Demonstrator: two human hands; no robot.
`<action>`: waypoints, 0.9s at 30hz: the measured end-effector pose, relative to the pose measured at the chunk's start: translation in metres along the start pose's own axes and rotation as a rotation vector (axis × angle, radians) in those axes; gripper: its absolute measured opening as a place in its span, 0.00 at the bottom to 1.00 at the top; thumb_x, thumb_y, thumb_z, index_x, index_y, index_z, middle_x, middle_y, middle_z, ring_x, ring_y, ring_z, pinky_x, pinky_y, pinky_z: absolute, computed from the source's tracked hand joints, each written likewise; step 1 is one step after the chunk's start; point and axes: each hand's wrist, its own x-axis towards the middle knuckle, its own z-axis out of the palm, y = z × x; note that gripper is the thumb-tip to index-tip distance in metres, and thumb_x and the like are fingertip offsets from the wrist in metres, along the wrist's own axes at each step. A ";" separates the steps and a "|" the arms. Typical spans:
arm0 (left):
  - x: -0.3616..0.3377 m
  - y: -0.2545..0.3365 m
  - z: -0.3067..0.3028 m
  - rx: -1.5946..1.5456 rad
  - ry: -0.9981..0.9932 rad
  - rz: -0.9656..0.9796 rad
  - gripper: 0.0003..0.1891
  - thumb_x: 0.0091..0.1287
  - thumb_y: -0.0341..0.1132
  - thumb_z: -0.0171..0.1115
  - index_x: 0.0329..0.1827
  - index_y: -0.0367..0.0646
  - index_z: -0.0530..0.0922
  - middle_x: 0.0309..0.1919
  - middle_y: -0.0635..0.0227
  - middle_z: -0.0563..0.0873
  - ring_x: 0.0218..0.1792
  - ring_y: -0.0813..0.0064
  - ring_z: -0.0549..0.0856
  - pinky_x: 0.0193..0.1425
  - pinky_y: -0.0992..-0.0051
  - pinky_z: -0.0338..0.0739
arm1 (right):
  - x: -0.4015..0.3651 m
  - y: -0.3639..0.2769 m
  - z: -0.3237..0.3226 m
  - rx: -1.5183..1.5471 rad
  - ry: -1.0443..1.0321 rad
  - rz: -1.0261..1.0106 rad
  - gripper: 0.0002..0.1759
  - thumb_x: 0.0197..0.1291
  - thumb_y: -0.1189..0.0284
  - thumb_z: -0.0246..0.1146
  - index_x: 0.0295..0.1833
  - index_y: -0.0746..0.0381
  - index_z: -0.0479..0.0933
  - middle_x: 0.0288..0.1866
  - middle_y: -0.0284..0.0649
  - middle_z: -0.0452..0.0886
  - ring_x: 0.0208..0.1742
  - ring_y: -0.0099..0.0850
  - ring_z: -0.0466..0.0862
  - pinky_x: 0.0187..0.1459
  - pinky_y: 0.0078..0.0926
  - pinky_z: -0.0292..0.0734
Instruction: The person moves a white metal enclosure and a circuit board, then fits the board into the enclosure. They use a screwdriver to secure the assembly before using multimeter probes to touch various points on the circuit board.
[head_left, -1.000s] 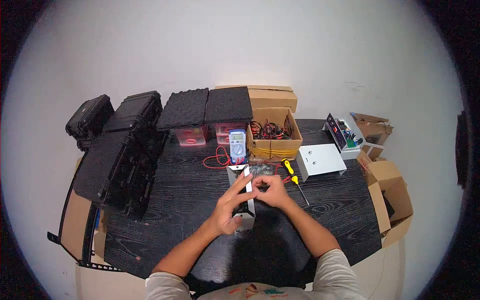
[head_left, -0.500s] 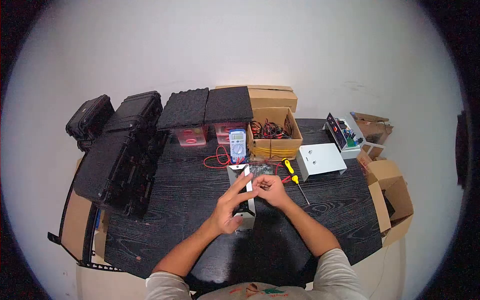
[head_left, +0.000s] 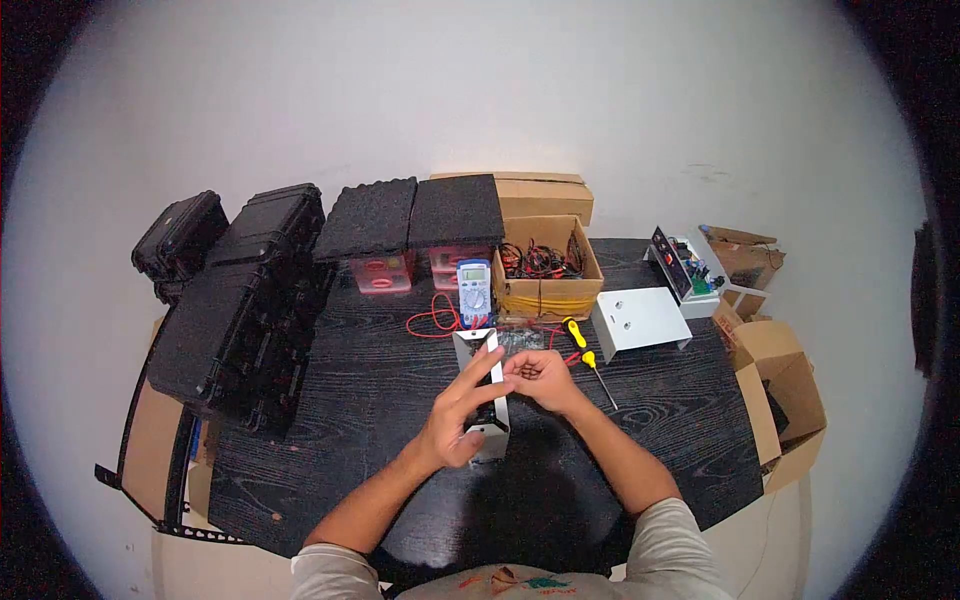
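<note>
A narrow white metal case (head_left: 490, 446) with a dark inside stands on the table in front of me. My left hand (head_left: 455, 420) lies over it with fingers stretched out and spread, the fingertips by its right-hand panel. On the right side of that panel is my right hand (head_left: 543, 382), with thumb and forefinger pinched together close to my left fingertips. Whatever is in the pinch is too small or hidden to name. Part of the case is covered by my left hand. Just beyond the case a blue-and-white multimeter (head_left: 475, 290) leans upright.
A yellow-and-black screwdriver (head_left: 594, 372) lies to the right, near a white metal cover (head_left: 645, 322). Behind that is an opened device (head_left: 690, 270) with a circuit board. A carton (head_left: 545, 298) of cables stands at the back. Black hard cases (head_left: 225, 335) are stacked at left.
</note>
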 end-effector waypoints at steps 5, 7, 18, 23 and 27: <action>0.001 0.000 0.000 -0.007 0.002 0.005 0.42 0.76 0.70 0.44 0.70 0.39 0.81 0.80 0.36 0.67 0.82 0.31 0.62 0.84 0.45 0.55 | 0.000 -0.005 0.001 -0.089 0.000 -0.005 0.07 0.67 0.79 0.72 0.49 0.67 0.84 0.40 0.30 0.87 0.40 0.16 0.84 0.45 0.17 0.80; 0.002 0.003 0.000 -0.008 0.003 -0.006 0.42 0.75 0.71 0.45 0.70 0.39 0.81 0.80 0.36 0.67 0.82 0.31 0.62 0.84 0.45 0.55 | 0.000 -0.009 0.002 -0.123 0.005 -0.012 0.07 0.68 0.78 0.72 0.49 0.66 0.84 0.39 0.29 0.86 0.39 0.15 0.83 0.43 0.17 0.79; 0.002 0.000 -0.001 0.012 -0.004 0.028 0.41 0.76 0.68 0.44 0.70 0.38 0.80 0.78 0.33 0.68 0.81 0.32 0.65 0.85 0.43 0.52 | 0.000 -0.020 0.001 -0.357 -0.028 -0.076 0.08 0.67 0.74 0.73 0.48 0.64 0.84 0.41 0.28 0.86 0.40 0.15 0.82 0.45 0.19 0.79; 0.003 0.005 -0.001 0.013 -0.009 -0.003 0.44 0.76 0.71 0.41 0.71 0.39 0.80 0.79 0.34 0.68 0.81 0.32 0.64 0.85 0.43 0.53 | 0.001 -0.022 0.000 -0.416 -0.008 -0.084 0.09 0.67 0.75 0.73 0.49 0.66 0.86 0.42 0.33 0.89 0.42 0.18 0.86 0.47 0.22 0.82; 0.002 0.005 -0.002 0.032 -0.020 -0.032 0.47 0.75 0.75 0.37 0.70 0.39 0.81 0.79 0.36 0.68 0.82 0.33 0.63 0.84 0.44 0.54 | 0.000 -0.031 0.003 -0.528 -0.010 -0.132 0.09 0.66 0.75 0.72 0.48 0.67 0.86 0.42 0.36 0.90 0.43 0.21 0.87 0.48 0.24 0.83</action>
